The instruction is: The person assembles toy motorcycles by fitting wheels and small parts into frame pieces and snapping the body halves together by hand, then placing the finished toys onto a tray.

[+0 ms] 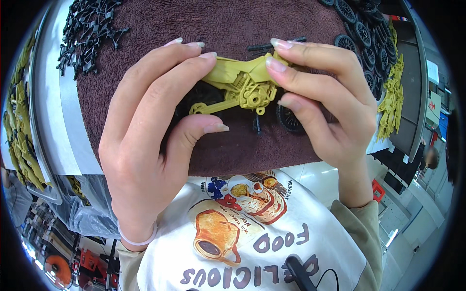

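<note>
Brown towel (242, 29) covers the worktop, black plastic parts (85, 29) heaped at its left. Left hand (145, 140) and right hand (325, 102) both pinch a yellow toy motorcycle frame (242, 80) with closed fingers above it; black wheels (366, 34) and yellow frames (392, 97) lie right.

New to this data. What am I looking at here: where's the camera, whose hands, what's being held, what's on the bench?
There is no machine: a person works with bare hands, and a wide fisheye camera on their head looks down, so straight edges bend near the rim. The left hand and right hand together hold a yellow toy motorbike frame over a brown towel that covers the work surface. A black spoked wheel sits at the frame's right end, under the right hand. On the surface lie black wheels at upper right, small black plastic parts at upper left, and more yellow frames along the left edge and at the right.
</note>
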Motion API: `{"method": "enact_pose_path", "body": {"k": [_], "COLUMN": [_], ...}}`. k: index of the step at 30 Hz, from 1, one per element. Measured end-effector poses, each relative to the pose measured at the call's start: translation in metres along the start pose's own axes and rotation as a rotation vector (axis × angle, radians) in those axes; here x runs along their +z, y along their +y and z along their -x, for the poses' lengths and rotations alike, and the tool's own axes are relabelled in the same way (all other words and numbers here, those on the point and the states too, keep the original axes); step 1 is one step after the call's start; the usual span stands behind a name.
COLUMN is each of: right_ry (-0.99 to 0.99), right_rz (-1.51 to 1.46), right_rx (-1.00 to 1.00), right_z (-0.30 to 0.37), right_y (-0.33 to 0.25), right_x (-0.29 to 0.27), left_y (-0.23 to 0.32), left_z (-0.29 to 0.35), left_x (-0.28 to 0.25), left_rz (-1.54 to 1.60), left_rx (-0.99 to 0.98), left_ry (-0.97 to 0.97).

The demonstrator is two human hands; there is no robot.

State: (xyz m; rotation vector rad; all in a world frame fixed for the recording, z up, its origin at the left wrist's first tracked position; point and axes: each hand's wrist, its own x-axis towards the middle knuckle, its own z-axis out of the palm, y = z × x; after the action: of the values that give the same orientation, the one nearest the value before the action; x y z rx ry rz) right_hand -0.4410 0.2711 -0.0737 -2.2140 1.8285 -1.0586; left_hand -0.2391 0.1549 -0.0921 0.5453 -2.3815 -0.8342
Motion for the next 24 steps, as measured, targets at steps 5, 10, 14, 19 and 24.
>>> {"method": "enact_pose_path", "body": {"k": [5,10,14,19,24], "right_ry": [-0.003,0.021,0.056,0.01,0.037], "right_rz": [-0.065,-0.193,-0.316,-0.382,-0.584], "right_rx": [0.185,0.451,0.659,0.711,0.81], "right_z": [0.009,0.016,0.012,0.007,0.001], "right_y": [-0.008,-0.016,-0.022,-0.019,-0.017], "right_x": [-0.007,-0.003,0.001,-0.007,-0.01], "left_y": [-0.001,-0.003,-0.001,-0.001,0.009], "left_z": [-0.003,-0.005,-0.003,-0.004,0.0], "left_x": [0.0,0.001,0.004,0.003,0.004], "left_rz": [0.0,-0.027,0.047,0.008,0.052], "left_rx": [0.027,0.072,-0.007,0.028,-0.016], "left_ry": [-0.015,-0.027,0.008,-0.028,0.0]}}
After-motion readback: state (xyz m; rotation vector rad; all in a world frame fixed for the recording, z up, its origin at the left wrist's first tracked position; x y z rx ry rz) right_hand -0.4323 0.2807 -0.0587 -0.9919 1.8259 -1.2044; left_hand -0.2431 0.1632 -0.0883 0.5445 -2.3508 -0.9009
